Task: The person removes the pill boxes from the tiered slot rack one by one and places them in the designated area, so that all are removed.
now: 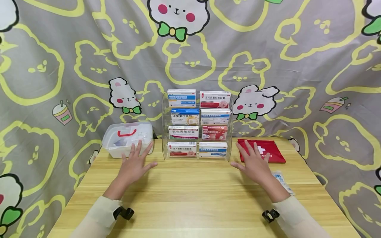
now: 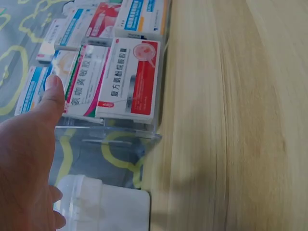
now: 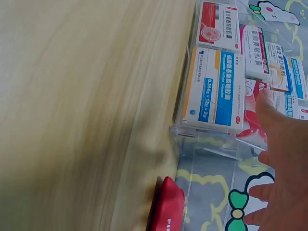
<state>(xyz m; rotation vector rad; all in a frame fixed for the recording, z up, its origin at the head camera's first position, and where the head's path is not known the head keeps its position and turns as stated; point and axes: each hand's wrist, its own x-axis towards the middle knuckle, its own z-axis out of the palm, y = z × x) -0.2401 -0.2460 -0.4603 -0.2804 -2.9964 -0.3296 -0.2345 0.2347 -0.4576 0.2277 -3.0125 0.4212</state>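
My left hand (image 1: 133, 167) is held over the table with its fingers spread, its fingertips overlapping the front of a clear plastic box (image 1: 128, 147) with a red handle in the head view. Fingers likewise spread, my right hand (image 1: 254, 163) overlaps the left part of a red first-aid pouch (image 1: 276, 152) with a white cross. Neither hand holds anything. Between them stands a clear acrylic rack (image 1: 197, 157) with several medicine boxes in two columns, among them a red-and-white box (image 2: 129, 79) at bottom left and a blue-and-white box (image 3: 214, 89) at bottom right.
A small white-and-blue packet (image 1: 282, 182) lies on the wooden table (image 1: 190, 195), partly behind my right forearm. Behind the table hangs a grey curtain (image 1: 196, 72) with cartoon rabbits, which also closes in both sides. Each wrist wears a black band.
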